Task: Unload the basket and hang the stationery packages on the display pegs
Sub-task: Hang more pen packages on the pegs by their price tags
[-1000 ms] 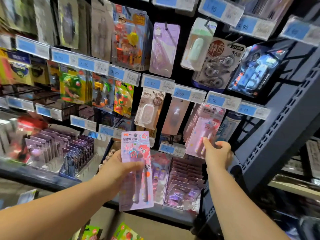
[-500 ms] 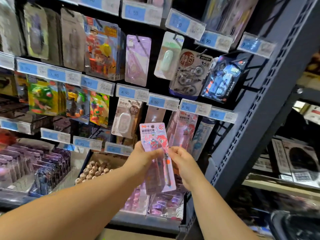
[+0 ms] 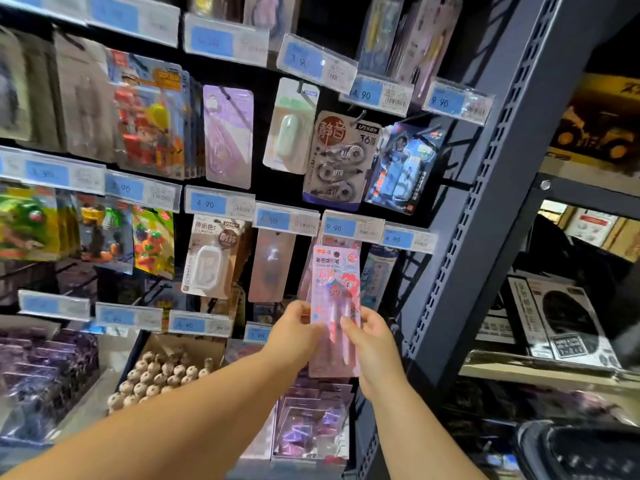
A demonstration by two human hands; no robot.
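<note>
A pink pen package (image 3: 335,282) with a cartoon pony print is held upright against the display, right under the 9.90 price tag (image 3: 352,227). My left hand (image 3: 297,332) pinches its lower left edge and my right hand (image 3: 369,336) grips its lower right edge. Its top with the hang hole sits just below the tag, in front of matching pink packages that hang behind it. The peg itself is hidden behind the tag. At the bottom right a dark rim (image 3: 568,445) shows that may be the basket.
Pegs around hold packed goods: a white eraser card (image 3: 211,258), a correction tape pack (image 3: 337,161), a blue pack (image 3: 403,168). A dark metal upright (image 3: 485,188) stands close on the right. Below are a box of small balls (image 3: 162,374) and purple packs (image 3: 311,424).
Both hands lifted the pink package up and to the right, from chest height to just under the 9.90 tag. My right hand came off the hanging packs and took the package's edge.
</note>
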